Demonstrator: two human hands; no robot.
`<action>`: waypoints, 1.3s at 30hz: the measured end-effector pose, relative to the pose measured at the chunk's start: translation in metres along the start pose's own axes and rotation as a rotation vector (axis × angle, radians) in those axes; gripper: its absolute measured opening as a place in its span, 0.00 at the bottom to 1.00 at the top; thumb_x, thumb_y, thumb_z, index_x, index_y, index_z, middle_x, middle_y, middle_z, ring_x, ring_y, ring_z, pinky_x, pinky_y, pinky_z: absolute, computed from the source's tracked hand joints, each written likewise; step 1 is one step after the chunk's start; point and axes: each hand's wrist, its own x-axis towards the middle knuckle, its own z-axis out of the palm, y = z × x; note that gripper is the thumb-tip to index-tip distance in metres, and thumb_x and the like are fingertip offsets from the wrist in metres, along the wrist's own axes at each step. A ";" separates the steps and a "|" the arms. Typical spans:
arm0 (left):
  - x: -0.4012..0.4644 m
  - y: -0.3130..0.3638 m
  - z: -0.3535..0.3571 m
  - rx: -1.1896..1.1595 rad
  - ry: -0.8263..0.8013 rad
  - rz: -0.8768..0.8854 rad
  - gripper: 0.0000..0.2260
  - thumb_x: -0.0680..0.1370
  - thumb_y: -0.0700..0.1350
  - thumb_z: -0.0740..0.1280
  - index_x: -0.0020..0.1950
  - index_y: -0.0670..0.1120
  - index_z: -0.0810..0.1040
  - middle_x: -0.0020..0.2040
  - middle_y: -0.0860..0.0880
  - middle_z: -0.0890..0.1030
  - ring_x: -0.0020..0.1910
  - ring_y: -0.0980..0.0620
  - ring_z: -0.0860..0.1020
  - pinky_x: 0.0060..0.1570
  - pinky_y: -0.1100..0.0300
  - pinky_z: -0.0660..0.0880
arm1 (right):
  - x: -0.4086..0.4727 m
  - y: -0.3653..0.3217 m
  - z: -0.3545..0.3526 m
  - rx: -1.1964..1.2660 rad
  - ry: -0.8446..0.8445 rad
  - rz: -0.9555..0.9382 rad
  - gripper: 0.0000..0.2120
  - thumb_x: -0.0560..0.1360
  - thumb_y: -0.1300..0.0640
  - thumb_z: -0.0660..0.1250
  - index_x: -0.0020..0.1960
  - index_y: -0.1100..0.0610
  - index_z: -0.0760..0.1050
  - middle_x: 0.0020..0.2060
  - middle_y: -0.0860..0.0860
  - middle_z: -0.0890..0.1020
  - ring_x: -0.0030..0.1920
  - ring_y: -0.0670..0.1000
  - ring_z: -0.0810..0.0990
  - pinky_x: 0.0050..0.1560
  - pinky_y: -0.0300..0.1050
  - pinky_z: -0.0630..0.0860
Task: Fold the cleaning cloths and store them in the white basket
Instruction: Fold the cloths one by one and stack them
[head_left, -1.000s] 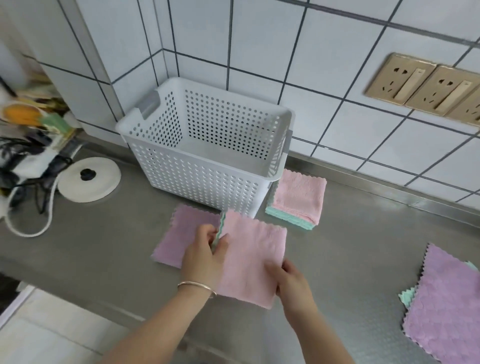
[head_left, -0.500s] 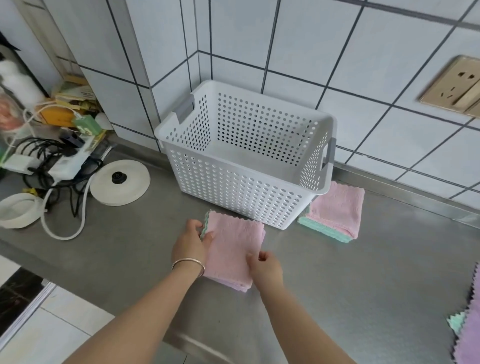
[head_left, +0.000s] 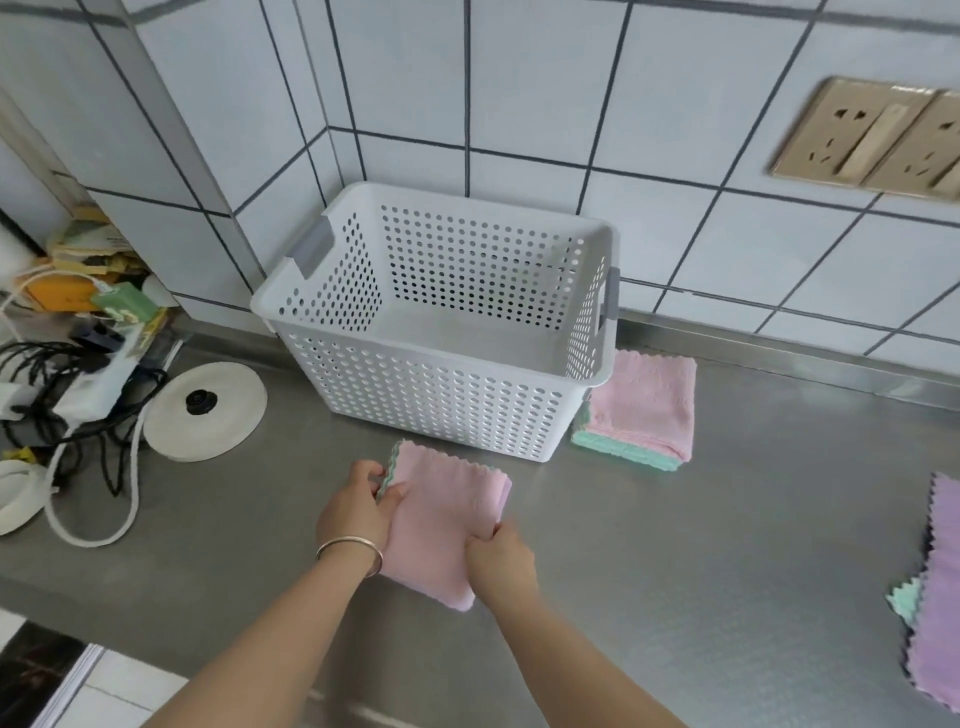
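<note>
A folded pink cloth with a green edge lies on the steel counter in front of the white basket. My left hand pinches its upper left edge. My right hand grips its lower right side. The basket holds nothing that I can see. To the basket's right lies a folded stack, pink on top and green below. Unfolded purple cloths with a green one beneath lie at the right edge.
A white round lid with a black knob lies left of the basket. Cables, a power strip and clutter fill the far left. Wall sockets sit upper right. The counter's front edge runs under my forearms.
The pink cloth went from lying spread over a purple one to a folded half-width bundle. Both hands now grip its sides. My view shifted left, pushing the purple pile toward the right edge.
</note>
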 end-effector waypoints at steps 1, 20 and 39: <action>0.002 0.000 0.000 0.030 -0.017 0.005 0.14 0.74 0.51 0.67 0.55 0.46 0.72 0.54 0.46 0.81 0.50 0.42 0.78 0.46 0.55 0.71 | 0.001 0.002 0.000 0.007 -0.006 0.012 0.18 0.75 0.57 0.56 0.63 0.61 0.68 0.59 0.59 0.76 0.58 0.60 0.76 0.55 0.47 0.73; -0.144 0.211 0.161 0.128 -0.297 1.064 0.12 0.70 0.45 0.66 0.49 0.55 0.69 0.44 0.48 0.79 0.35 0.49 0.81 0.33 0.58 0.74 | -0.024 0.228 -0.266 -0.079 0.688 0.042 0.13 0.75 0.58 0.59 0.58 0.55 0.73 0.55 0.53 0.77 0.58 0.56 0.75 0.50 0.45 0.71; -0.270 0.288 0.360 0.729 -0.439 1.480 0.21 0.48 0.48 0.74 0.40 0.52 0.79 0.37 0.55 0.78 0.36 0.52 0.80 0.29 0.60 0.75 | 0.006 0.354 -0.367 -0.409 0.879 -0.327 0.09 0.67 0.55 0.61 0.38 0.51 0.80 0.40 0.45 0.84 0.39 0.49 0.82 0.33 0.38 0.77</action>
